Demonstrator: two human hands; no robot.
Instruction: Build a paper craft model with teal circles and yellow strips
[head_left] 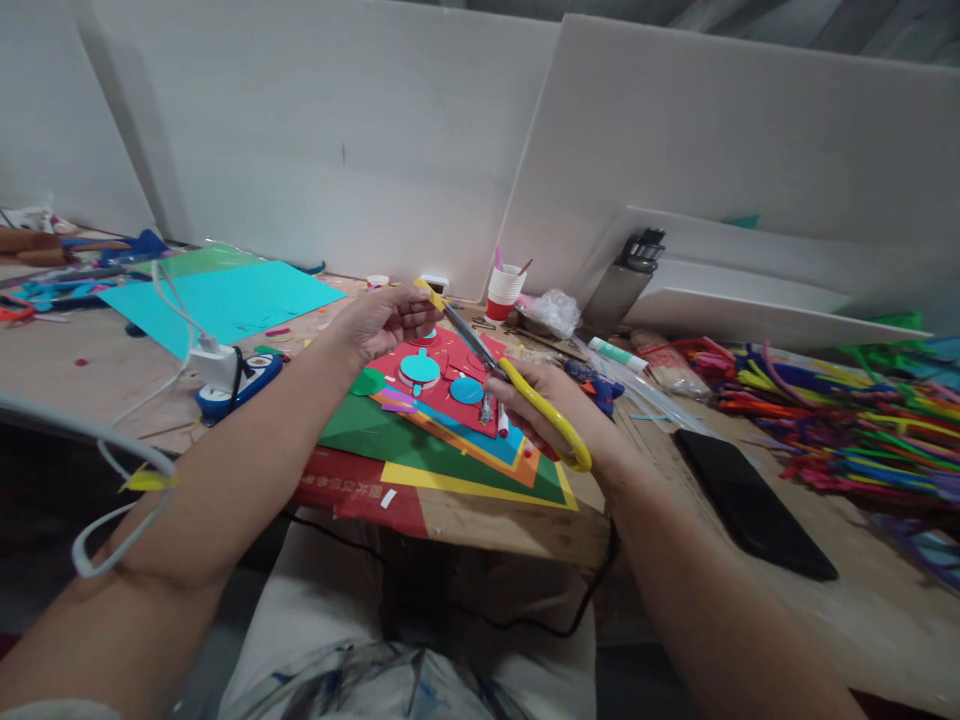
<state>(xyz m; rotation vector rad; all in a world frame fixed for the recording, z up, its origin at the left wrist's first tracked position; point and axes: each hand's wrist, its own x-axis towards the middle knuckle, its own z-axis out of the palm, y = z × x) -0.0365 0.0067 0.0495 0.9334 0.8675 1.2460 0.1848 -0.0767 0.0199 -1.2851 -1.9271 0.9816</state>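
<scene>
1. Lying flat at left on the surface (67,372): cyan sheet (240,295), smooth, straight-edged.
2. Left hand (391,318): thumb and fingertips pinched on a yellow strip (430,294). Strip is small, thin, flat, looks like paper, raised above the work area; long axis slants from upper left to lower right.
3. Red sheet (448,408) under both hands, on top of stacked coloured sheets; round cyan cutouts (420,371) on it.
4. Scissors (519,382): shiny metal blades, yellow looped handles, held above the stack. Tips point up-left at the strip's lower end, contact unclear; long axis diagonal, roughly in line with the strip.
5. Right hand (564,393): wrapped around the scissor handles.
6. Black phone (750,500): slim rounded rectangle, slanted.
7. Far right: multicoloured craft stems (870,420), thin, piled, blurred.
</scene>
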